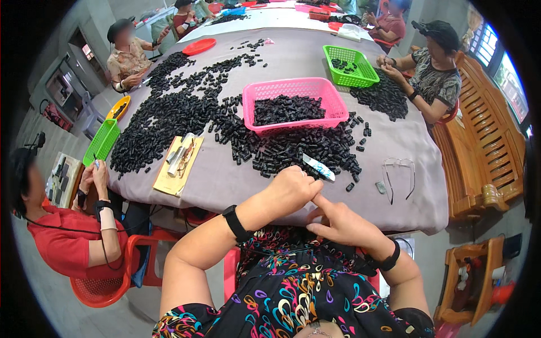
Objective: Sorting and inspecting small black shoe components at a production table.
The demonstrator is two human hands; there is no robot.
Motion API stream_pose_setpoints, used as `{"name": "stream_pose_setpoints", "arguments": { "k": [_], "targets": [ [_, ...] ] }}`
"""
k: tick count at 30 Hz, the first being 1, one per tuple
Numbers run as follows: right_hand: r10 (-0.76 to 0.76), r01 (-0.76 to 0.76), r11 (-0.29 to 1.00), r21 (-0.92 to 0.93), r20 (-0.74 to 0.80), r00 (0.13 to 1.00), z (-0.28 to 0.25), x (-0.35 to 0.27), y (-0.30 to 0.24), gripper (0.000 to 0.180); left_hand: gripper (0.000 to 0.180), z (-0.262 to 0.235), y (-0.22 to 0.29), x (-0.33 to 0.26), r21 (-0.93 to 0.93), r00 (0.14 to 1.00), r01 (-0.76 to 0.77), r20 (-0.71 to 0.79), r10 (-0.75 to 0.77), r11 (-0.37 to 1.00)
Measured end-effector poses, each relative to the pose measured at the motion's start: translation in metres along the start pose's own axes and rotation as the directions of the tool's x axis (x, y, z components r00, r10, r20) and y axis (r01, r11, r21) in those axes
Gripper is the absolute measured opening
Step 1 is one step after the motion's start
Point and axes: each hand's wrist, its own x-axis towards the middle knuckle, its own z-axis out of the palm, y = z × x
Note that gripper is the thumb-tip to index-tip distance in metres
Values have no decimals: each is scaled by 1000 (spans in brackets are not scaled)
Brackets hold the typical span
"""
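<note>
Near the front edge of the table, my left hand (293,190) is closed, its fingers curled in. Whatever it may hold is hidden. My right hand (346,224) meets it at the fingertips, index finger stretched toward the left hand, thumb apart, with nothing visible in it. Just beyond my left hand lies a white-and-blue patterned knife-like tool (319,168), beside a heap of small black cylindrical pieces (282,152). A pink plastic basket (296,127) full of similar pieces stands on the heap.
Eyeglasses (399,177) lie at the right. A yellow pad (176,169) holds metal-coloured tools and another pair of glasses. Green baskets (352,79) and a red tray (199,46) stand farther off. People sit around the cloth-covered table (372,203); a wooden bench (479,135) is at right.
</note>
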Motion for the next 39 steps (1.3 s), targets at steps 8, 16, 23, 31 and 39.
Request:
{"name": "stream_pose_setpoints", "arguments": {
  "k": [8, 16, 23, 31, 39],
  "targets": [
    [-231, -181, 288, 940, 252, 940, -1, 8, 13, 69, 21, -12, 7, 11, -12, 998, -36, -60, 35, 999],
    [-116, 100, 978, 183, 78, 990, -11, -3, -5, 56, 36, -53, 0, 24, -357, 868, 377, 458, -191, 855],
    [-177, 170, 957, -236, -10, 984, -2, -2, 15, 55, 13, -31, 12, 19, -273, 896, 283, 416, -153, 919],
    [-277, -149, 249, 957, 218, 936, 8, 0, 10, 56, 17, -24, 23, 15, -197, 955, 204, 257, -150, 959],
    [-92, 91, 995, 46, 14, 996, 20, 1, 17, 32, 21, -15, 28, 4, -131, 966, 126, 240, -92, 983]
  ]
}}
